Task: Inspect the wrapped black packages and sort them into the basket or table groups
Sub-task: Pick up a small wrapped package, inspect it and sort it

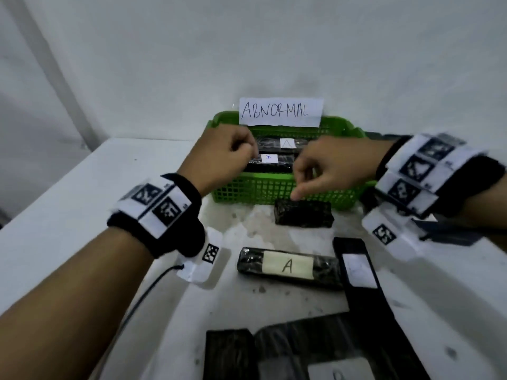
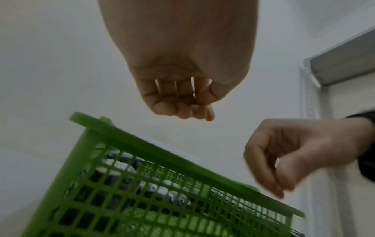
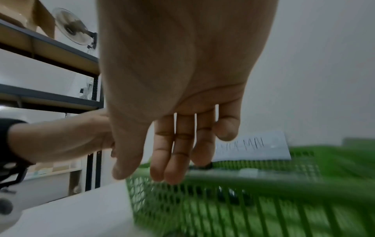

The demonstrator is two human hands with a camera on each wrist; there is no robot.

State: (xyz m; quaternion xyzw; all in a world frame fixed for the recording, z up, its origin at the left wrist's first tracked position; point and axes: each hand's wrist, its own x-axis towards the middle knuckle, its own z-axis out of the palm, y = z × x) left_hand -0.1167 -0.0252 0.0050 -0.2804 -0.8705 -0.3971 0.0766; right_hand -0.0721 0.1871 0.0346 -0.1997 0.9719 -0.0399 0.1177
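A green mesh basket (image 1: 247, 187) marked with an ABNORMAL sign (image 1: 279, 112) holds two black wrapped packages, one in front (image 1: 274, 167) and one behind (image 1: 263, 144), both labelled A. My left hand (image 1: 244, 149) hovers over the basket's left side with curled fingers (image 2: 182, 112) and holds nothing. My right hand (image 1: 301, 185) hangs over the basket's front rim with relaxed fingers (image 3: 172, 160) pointing down. Its thumb is just above a short unlabelled black package (image 1: 303, 215) on the table. I cannot tell whether it touches.
On the table (image 1: 82, 215) nearer me lie a package labelled A (image 1: 288, 266), a long one with a white label (image 1: 356, 267), and more black packages (image 1: 230, 352) at the bottom edge. A cable (image 1: 142, 294) runs from my left wrist. Metal shelving (image 3: 50, 48) stands to the left.
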